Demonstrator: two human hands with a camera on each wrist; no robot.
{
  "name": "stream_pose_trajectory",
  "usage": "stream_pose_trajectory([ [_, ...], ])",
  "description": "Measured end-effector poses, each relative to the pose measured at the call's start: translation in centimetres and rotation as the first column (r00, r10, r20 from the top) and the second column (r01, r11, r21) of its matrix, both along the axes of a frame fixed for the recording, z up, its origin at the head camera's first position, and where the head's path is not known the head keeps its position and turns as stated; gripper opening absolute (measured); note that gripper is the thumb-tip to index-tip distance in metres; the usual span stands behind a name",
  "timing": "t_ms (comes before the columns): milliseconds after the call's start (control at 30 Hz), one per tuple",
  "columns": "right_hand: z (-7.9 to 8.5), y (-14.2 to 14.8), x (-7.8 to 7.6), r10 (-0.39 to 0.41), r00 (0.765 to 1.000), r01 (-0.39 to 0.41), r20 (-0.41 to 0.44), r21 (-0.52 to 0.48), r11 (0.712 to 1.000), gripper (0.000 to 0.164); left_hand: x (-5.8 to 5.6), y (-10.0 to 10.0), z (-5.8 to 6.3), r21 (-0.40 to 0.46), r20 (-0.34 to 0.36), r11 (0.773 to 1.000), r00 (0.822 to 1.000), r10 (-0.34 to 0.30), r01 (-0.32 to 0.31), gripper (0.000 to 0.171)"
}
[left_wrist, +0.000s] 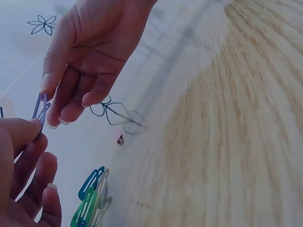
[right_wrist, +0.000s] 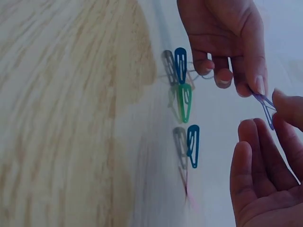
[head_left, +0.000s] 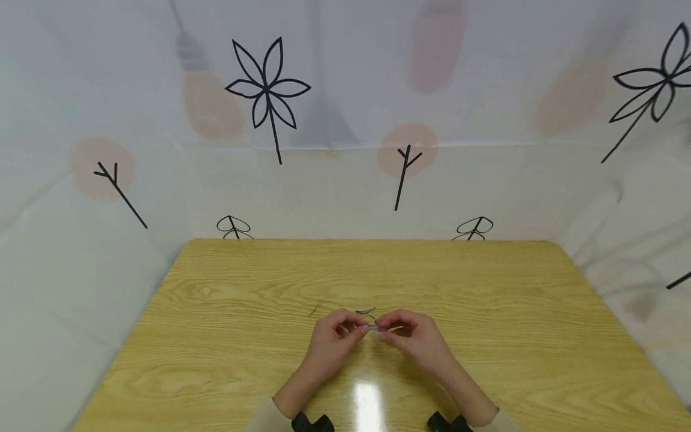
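A purple snap hair clip (head_left: 373, 327) is held in the air between the two hands, just above the table. My left hand (head_left: 333, 342) pinches one end of the clip between thumb and forefinger. At its other end my right hand (head_left: 418, 339) pinches it the same way. In the right wrist view the clip (right_wrist: 265, 109) looks slightly parted, with its other fingers curled loosely behind. Just beyond the hands, several more clips lie on the table: a blue one (right_wrist: 180, 65), a green one (right_wrist: 185, 103) touching it, and another blue one (right_wrist: 193, 146).
The wood-grain table (head_left: 216, 312) stands against a pale cloth (head_left: 335, 192) printed with flowers and twigs. A small pinkish object (left_wrist: 120, 140), too small to identify, lies beyond the clips. Light glares off the tabletop between the forearms.
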State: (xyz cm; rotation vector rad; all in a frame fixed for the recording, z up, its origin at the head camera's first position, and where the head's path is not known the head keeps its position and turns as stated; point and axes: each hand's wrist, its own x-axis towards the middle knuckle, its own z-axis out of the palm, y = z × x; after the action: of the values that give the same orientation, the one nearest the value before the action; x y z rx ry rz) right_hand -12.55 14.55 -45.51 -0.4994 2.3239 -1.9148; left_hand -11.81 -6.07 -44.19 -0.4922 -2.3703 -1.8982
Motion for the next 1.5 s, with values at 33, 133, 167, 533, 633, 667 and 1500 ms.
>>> stream_pose_trajectory([
  [33, -0.1, 0.0, 0.0, 0.002, 1.0, -0.002, -0.011, -0.013, 1.0, 0.012, -0.2, 0.0, -0.5, 0.007, 0.002, 1.0, 1.0, 0.003, -0.003, 0.004],
  [133, -0.2, -0.1, 0.0, -0.002, 0.999, 0.001, -0.037, -0.035, 0.999, 0.009, -0.9, -0.1, -2.1, 0.003, -0.011, 1.0, 1.0, 0.021, -0.021, 0.006],
  [167, -0.2, -0.1, 0.1, -0.006, 0.999, 0.004, -0.038, -0.038, 0.999, 0.009, -1.1, -0.1, -2.6, 0.002, -0.017, 1.0, 0.999, 0.029, -0.029, 0.006],
  [533, 0.1, -0.2, 0.2, -0.113, 0.993, 0.113, -0.032, 0.001, 0.994, 0.009, -1.4, 0.0, -3.4, -0.017, 0.015, 0.999, 0.999, 0.029, -0.029, 0.009],
  [633, 0.2, -0.2, 0.3, -0.136, 0.99, 0.136, -0.043, 0.0, 0.991, 0.008, -1.4, 0.0, -3.3, 0.058, 0.091, 0.998, 0.996, -0.024, 0.019, 0.014],
  [667, 0.2, -0.2, 0.3, -0.14, 0.989, 0.14, -0.052, 0.001, 0.99, 0.007, -1.4, 0.0, -3.3, 0.089, 0.111, 0.995, 0.993, -0.043, 0.033, 0.015],
  [1500, -0.3, -0.1, 0.2, -0.077, 0.997, 0.076, 0.005, 0.062, 0.995, 0.01, -1.2, 0.3, -3.5, 0.297, 0.284, 0.955, 0.952, -0.116, 0.028, 0.022],
])
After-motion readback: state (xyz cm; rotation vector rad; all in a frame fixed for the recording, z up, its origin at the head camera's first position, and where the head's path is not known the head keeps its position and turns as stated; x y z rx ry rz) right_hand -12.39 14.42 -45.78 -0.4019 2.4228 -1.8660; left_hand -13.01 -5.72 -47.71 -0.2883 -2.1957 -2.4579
